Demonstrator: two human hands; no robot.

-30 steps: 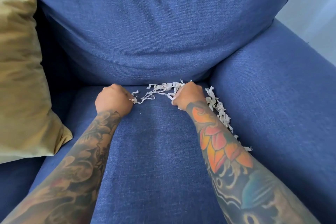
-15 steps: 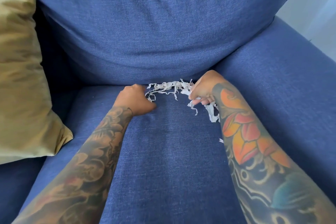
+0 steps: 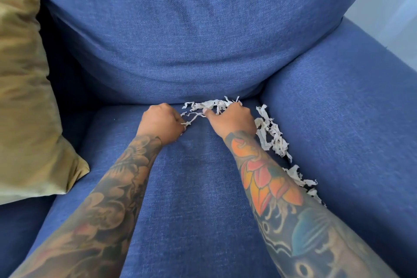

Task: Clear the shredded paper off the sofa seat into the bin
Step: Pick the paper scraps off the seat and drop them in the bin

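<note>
White shredded paper [image 3: 272, 136] lies along the crease between the blue sofa seat [image 3: 191, 187] and the right armrest, and in a strip at the back of the seat under the back cushion. My left hand [image 3: 161, 123] is curled into a fist on the seat, pinching a few strands at its right side. My right hand [image 3: 230, 119] is curled over the strip of shreds at the back, thumb stretched left onto them. No bin is in view.
The big blue back cushion [image 3: 180, 40] bulges over the rear of the seat. A mustard throw pillow [image 3: 24, 97] leans at the left. The wide blue armrest [image 3: 349, 119] rises on the right, with pale floor beyond it.
My right hand came back left from the armrest crease onto the strip at the back of the seat. My left hand drew slightly left, strands trailing from it. More shreds show along the crease.
</note>
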